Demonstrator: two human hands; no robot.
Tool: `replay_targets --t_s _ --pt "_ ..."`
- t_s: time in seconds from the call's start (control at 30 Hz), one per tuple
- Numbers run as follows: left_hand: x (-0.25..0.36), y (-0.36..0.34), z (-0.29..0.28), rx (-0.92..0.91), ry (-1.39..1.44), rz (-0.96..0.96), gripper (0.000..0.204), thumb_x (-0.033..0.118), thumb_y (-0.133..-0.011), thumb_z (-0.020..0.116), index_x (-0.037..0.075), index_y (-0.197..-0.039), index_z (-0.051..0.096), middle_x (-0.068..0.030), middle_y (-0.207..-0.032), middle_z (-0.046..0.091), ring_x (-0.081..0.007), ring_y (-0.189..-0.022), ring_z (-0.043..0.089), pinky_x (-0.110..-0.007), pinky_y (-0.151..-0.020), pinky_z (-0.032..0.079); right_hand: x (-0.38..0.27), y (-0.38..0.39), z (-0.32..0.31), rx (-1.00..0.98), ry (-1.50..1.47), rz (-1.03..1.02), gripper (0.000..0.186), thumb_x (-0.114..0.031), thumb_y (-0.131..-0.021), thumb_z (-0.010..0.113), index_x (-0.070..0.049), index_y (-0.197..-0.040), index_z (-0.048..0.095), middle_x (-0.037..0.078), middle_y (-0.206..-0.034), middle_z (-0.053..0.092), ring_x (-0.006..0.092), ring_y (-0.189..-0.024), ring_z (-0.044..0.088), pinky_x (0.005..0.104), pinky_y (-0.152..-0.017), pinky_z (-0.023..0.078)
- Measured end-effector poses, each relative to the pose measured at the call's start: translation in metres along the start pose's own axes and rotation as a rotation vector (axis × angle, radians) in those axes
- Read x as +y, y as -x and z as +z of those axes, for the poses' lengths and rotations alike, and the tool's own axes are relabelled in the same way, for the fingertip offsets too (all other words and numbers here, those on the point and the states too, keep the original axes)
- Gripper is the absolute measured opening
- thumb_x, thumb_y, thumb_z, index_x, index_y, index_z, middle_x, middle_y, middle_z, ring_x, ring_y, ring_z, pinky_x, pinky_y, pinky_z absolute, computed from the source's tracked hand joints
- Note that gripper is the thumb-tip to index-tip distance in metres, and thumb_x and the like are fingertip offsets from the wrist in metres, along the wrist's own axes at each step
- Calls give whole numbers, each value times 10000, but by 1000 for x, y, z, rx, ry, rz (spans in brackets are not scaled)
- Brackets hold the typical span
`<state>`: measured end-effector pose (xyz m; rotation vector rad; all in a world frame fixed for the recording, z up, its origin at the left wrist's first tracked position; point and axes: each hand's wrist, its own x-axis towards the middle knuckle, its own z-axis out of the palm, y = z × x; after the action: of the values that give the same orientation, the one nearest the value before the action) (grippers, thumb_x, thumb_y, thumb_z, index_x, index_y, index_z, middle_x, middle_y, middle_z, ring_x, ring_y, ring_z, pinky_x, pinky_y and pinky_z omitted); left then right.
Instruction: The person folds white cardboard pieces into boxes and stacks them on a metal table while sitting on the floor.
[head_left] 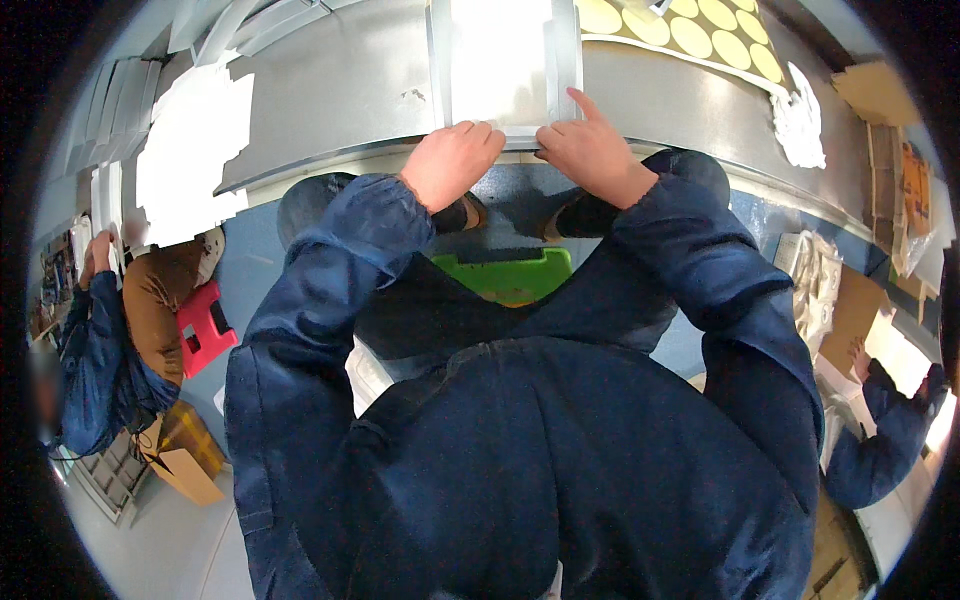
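Observation:
A long pale panel with grey raised edges lies on the steel bench. My left hand is at the lower left of its near end, fingers curled onto the edge. My right hand is at the near right corner, its index finger stretched along the side and its other fingers bent on the end edge. Right of the panel is a sheet of round yellow stickers, with a crumpled white cloth beside it.
White cut sheets and grey strips are at left. Co-workers work on both sides. Below are a green stool, a red stool and a cardboard box; more cardboard stands at right.

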<state>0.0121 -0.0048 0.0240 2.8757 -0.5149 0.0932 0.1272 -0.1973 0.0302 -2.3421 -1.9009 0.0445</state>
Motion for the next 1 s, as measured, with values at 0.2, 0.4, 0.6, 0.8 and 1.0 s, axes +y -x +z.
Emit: replay_targets --t_s 0.2,0.4,0.6,0.8,1.0 --pt "2 -1 1 -78 33 -49 144 182 -803 552 71 -864 482 -85 -795 535 -261 -766 596 -372 -630 499 2 -1 -3 -104 78 12 61 -150 -812 548 -110 -858 548 28 -752 591 189 -812 621 509 -1047 269" --pt "14 -5 15 35 41 -94 137 138 -767 567 58 -846 488 -80 -838 531 -247 -851 570 -353 -650 513 4 0 4 -42 113 -11 65 -162 -785 578 -117 -832 574 11 -756 593 185 -853 597 522 -1049 265" --pt "11 -8 14 -57 82 -126 118 61 -754 522 50 -871 522 -86 -851 530 -251 -860 565 -346 -711 505 6 0 9 -42 83 20 70 -191 -757 616 -124 -771 600 18 -749 588 182 -888 581 535 -1053 254" --pt "36 -22 10 40 167 -116 177 73 -731 539 53 -907 553 -83 -873 533 -251 -888 557 -353 -684 513 23 -14 -30 -113 -21 -59 96 -129 -724 621 -125 -820 621 25 -811 585 197 -943 560 528 -1051 254" --pt "40 -14 25 -67 172 -93 228 79 -726 552 81 -953 579 -56 -881 537 -237 -867 552 -339 -677 517 54 -48 -29 -305 -82 -327 130 -18 -700 564 -77 -791 636 48 -862 592 225 -930 543 321 -814 457"
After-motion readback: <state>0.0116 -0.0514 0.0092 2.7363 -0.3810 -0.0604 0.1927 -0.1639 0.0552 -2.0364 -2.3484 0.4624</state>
